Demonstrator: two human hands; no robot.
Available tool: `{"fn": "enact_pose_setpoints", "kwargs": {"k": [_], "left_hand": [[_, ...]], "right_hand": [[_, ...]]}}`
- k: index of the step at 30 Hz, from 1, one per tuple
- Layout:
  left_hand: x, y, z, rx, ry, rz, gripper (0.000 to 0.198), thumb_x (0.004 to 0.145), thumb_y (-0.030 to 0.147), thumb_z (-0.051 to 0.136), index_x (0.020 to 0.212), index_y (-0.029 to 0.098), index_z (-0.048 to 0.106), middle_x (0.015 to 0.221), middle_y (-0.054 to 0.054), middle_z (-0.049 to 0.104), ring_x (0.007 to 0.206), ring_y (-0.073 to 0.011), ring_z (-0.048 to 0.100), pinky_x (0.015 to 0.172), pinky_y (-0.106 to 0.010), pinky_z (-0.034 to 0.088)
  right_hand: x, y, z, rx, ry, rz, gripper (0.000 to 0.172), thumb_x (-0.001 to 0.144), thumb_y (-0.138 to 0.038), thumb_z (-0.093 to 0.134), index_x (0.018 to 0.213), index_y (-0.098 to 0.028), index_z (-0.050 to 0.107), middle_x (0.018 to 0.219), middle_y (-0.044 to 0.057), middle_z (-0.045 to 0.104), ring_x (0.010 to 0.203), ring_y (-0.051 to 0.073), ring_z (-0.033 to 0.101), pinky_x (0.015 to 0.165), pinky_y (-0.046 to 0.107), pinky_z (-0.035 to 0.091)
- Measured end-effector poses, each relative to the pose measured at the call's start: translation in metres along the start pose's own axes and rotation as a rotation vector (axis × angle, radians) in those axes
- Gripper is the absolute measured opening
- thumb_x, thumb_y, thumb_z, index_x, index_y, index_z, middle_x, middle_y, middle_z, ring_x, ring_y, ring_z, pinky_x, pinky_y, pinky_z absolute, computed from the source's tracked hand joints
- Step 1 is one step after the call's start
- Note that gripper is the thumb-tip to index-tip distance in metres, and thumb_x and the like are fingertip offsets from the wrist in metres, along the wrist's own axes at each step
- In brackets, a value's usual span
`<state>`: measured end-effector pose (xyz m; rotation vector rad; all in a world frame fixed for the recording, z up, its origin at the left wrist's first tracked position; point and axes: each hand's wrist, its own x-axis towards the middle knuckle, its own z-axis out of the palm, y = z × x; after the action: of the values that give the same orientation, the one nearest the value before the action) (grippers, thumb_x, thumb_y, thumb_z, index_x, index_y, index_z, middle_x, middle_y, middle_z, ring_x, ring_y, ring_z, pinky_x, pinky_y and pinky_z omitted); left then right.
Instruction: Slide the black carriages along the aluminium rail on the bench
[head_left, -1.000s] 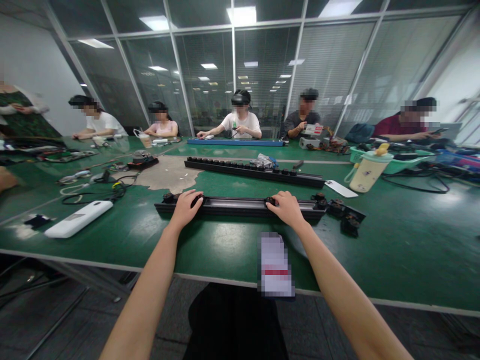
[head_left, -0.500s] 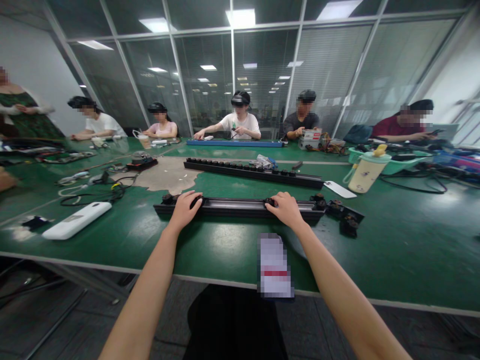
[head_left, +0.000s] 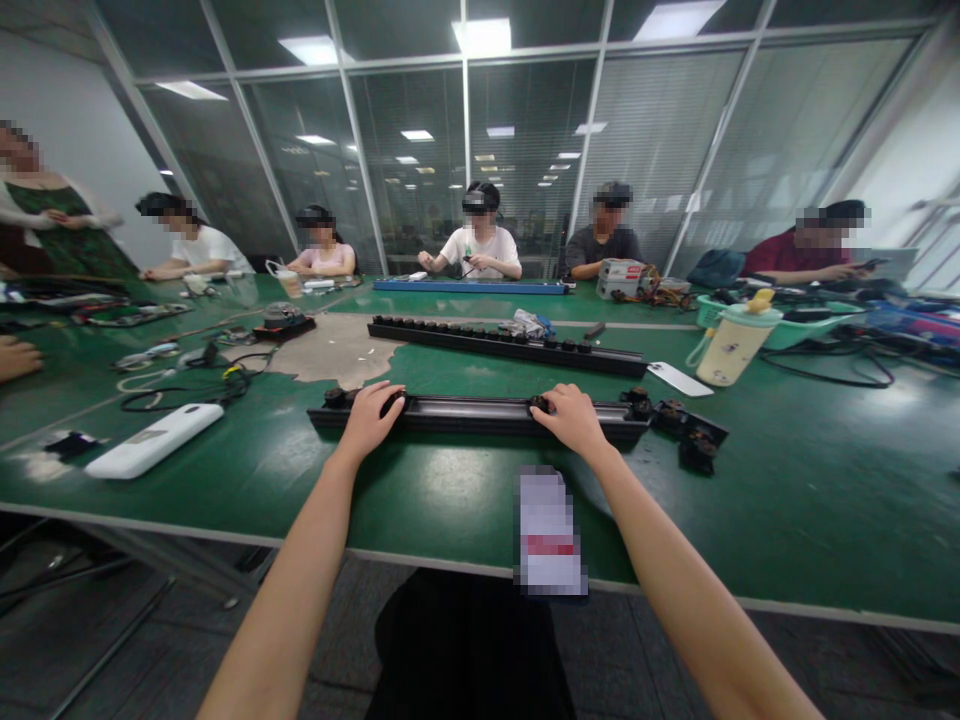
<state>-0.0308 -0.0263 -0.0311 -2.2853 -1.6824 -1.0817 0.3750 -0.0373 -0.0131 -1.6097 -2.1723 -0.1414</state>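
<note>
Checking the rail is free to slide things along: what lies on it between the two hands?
In the head view, nothing lies there: the black rail runs bare between the left hand and the right hand.

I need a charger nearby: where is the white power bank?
In the head view the white power bank lies on the green table, left of the left hand, below the black cables.

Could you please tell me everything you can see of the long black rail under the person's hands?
The long black rail lies flat on the green table, running left to right. It looks like dark plastic or metal, with a channel along its top and small black knobs at both ends. The left hand rests on its left part, the right hand on its right.
</note>
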Motion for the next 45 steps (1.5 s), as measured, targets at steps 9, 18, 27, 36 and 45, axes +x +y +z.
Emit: {"fn": "enact_pose_setpoints", "kwargs": {"k": [9, 18, 27, 36, 45], "left_hand": [[0.0013, -0.0010, 0.0006, 0.004, -0.007, -0.001, 0.049, 0.099, 0.055, 0.041, 0.122, 0.022, 0.069, 0.131, -0.011, 0.071, 0.137, -0.0294, 0.053, 0.120, -0.052, 0.037], [0.0008, 0.0012, -0.0013, -0.004, -0.007, 0.000, 0.049, 0.100, 0.054, 0.041, 0.123, 0.022, 0.070, 0.131, -0.011, 0.071, 0.137, -0.0293, 0.053, 0.121, -0.052, 0.036], [0.0008, 0.0000, -0.0001, -0.004, -0.006, -0.007, 0.050, 0.099, 0.056, 0.041, 0.123, 0.023, 0.069, 0.132, -0.011, 0.070, 0.137, -0.0299, 0.053, 0.121, -0.053, 0.036], [0.0007, -0.0003, 0.0004, -0.005, -0.007, 0.003, 0.049, 0.100, 0.055, 0.041, 0.123, 0.023, 0.069, 0.131, -0.010, 0.071, 0.137, -0.0296, 0.054, 0.121, -0.053, 0.037], [0.0009, 0.0002, 0.0000, -0.012, -0.003, 0.003, 0.049, 0.100, 0.055, 0.041, 0.122, 0.023, 0.070, 0.130, -0.011, 0.072, 0.136, -0.0297, 0.054, 0.121, -0.052, 0.037]], "right_hand": [[-0.0003, -0.0002, 0.0007, -0.025, -0.008, -0.004, 0.033, 0.100, -0.044, 0.053, 0.100, -0.018, 0.074, 0.107, 0.012, 0.069, 0.106, 0.028, 0.054, 0.083, 0.037, 0.038], [-0.0001, 0.0004, 0.0002, -0.023, 0.001, -0.013, 0.032, 0.100, -0.044, 0.054, 0.097, -0.018, 0.073, 0.106, 0.012, 0.069, 0.104, 0.027, 0.055, 0.082, 0.036, 0.038], [-0.0001, 0.0007, 0.0008, -0.027, 0.001, -0.012, 0.032, 0.100, -0.044, 0.054, 0.097, -0.019, 0.073, 0.105, 0.012, 0.069, 0.102, 0.027, 0.055, 0.081, 0.035, 0.037], [0.0003, 0.0004, 0.0006, -0.020, -0.002, -0.010, 0.032, 0.099, -0.044, 0.055, 0.098, -0.018, 0.074, 0.106, 0.013, 0.069, 0.103, 0.027, 0.055, 0.082, 0.036, 0.038], [0.0004, 0.0006, 0.0003, -0.022, -0.002, -0.010, 0.032, 0.099, -0.043, 0.054, 0.099, -0.019, 0.074, 0.105, 0.012, 0.069, 0.104, 0.027, 0.055, 0.082, 0.036, 0.038]]}}
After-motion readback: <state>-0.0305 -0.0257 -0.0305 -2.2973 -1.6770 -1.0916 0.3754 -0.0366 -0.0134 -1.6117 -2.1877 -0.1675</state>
